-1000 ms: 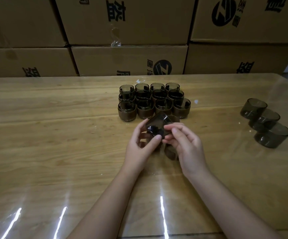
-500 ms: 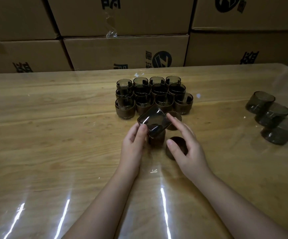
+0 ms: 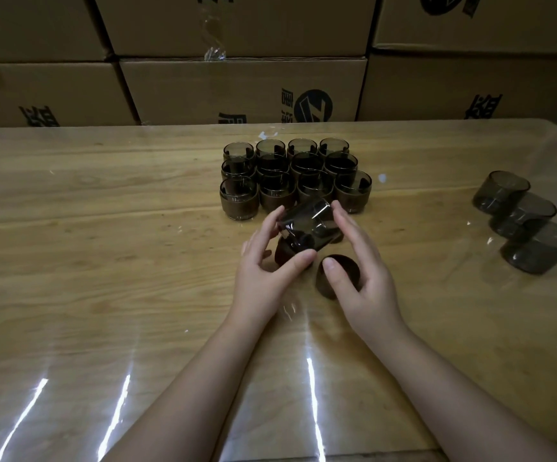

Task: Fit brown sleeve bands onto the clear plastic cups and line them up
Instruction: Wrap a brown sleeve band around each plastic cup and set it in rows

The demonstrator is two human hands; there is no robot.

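Note:
My left hand (image 3: 263, 278) grips a clear smoky cup (image 3: 307, 225), thumb under it and fingers behind, holding it tilted just above the table. My right hand (image 3: 367, 285) has straight fingers touching the cup's right side. Its thumb hovers over a loose brown sleeve band (image 3: 321, 282) on the table. Another dark band (image 3: 283, 255) lies under the held cup. Just behind stands a block of several cups with brown bands fitted (image 3: 290, 175), in rows. Three bare cups (image 3: 523, 221) sit in a diagonal line at the right.
The wooden table (image 3: 103, 261) has a glossy transparent cover with light streaks near the front edge. Stacked cardboard boxes (image 3: 237, 88) form a wall along the table's far edge.
The cup has been lifted and tilted more on its side. My right hand moved from pinching it to resting straight fingers along it, thumb over the loose band. The view moved closer.

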